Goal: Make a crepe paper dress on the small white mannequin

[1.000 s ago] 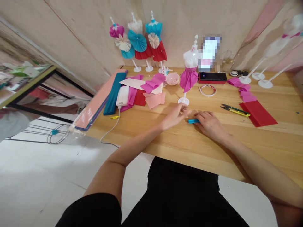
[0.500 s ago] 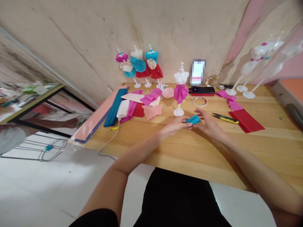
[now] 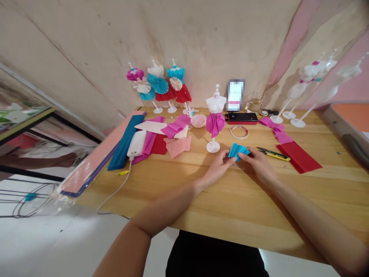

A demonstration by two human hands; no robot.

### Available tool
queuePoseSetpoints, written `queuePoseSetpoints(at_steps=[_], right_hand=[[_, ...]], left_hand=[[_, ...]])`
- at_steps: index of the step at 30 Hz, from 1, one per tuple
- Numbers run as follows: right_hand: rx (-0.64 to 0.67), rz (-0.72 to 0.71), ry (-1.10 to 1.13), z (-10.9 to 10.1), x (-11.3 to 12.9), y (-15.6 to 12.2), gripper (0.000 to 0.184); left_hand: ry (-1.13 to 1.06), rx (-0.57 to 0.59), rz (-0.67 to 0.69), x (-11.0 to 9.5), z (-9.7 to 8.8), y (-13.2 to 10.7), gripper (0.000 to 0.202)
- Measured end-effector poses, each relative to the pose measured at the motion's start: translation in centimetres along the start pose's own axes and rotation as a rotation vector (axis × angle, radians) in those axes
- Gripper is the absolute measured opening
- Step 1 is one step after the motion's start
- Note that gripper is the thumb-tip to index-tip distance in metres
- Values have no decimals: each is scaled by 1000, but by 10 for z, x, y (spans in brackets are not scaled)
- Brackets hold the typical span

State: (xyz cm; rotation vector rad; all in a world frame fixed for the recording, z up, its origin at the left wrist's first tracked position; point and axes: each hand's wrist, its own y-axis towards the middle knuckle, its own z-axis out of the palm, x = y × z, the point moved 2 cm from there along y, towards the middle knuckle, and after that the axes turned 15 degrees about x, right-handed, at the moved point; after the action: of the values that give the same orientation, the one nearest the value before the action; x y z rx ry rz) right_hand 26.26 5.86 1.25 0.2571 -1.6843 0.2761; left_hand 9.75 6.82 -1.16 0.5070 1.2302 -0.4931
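Note:
Between my two hands a piece of pleated blue crepe paper [image 3: 238,151] is fanned out above the table. My left hand [image 3: 222,161] pinches its left side, thumb at the lower edge. With thumb and fingers, my right hand [image 3: 255,158] grips the right side. Just behind them stands a small white dress-form mannequin [image 3: 216,104] wearing a gathered magenta paper skirt [image 3: 215,124]. Yellow-handled thread snips [image 3: 275,154] lie to the right of my right hand, close to a folded red paper strip [image 3: 300,157].
Three dressed mannequins [image 3: 160,84] stand at the back left, and several white ones [image 3: 296,90] at the right. Coloured paper pieces [image 3: 155,144], a white power bank [image 3: 137,143] with its cable, a pink bowl [image 3: 198,120] and a propped phone [image 3: 235,95] are on the table [image 3: 201,207].
The blue paper, a narrow folded bundle before, is now spread into a fan. My right hand has closed on its right side. The head view has shifted somewhat.

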Motion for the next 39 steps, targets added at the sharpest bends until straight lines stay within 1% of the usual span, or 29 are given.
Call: queuePoseSetpoints(at_steps=[2, 4, 6, 8, 11, 16, 21, 26, 29, 32, 36, 38, 39], right_hand=[[11, 28, -16, -3, -2, 2, 35], [54, 50, 21, -4, -5, 3, 36], [96, 48, 66, -2, -7, 4, 35], [110, 44, 85, 1, -8, 5, 34], [100, 59, 116, 6, -6, 4, 36], [96, 38, 173, 11, -1, -1, 37], [113, -3, 205, 15, 2, -4, 40], [119, 1, 227, 17, -1, -3, 36], [112, -19, 159, 16, -1, -1, 30], [118, -17, 37, 14, 1, -1, 29], [67, -3, -172, 11, 4, -1, 29], [39, 8, -202, 10, 3, 0, 28], [38, 19, -179, 10, 2, 0, 28]], left_hand=[[15, 3, 4, -1, -3, -1, 31], [10, 16, 27, -1, -5, -1, 28], [27, 20, 43, 1, -7, -1, 26], [39, 8, 39, 3, -8, -1, 27], [23, -5, 39, 4, -8, -2, 29], [43, 36, 66, 6, -9, -3, 30], [93, -29, 76, 10, -12, -2, 34], [90, -29, 86, 10, -12, -2, 35], [73, -9, 100, 9, -10, -2, 36], [68, -4, 89, 9, -10, -1, 35], [156, 13, 8, 13, -10, -2, 29], [174, 41, -20, 12, -9, -3, 27], [164, 62, -28, 11, -9, -4, 28]])
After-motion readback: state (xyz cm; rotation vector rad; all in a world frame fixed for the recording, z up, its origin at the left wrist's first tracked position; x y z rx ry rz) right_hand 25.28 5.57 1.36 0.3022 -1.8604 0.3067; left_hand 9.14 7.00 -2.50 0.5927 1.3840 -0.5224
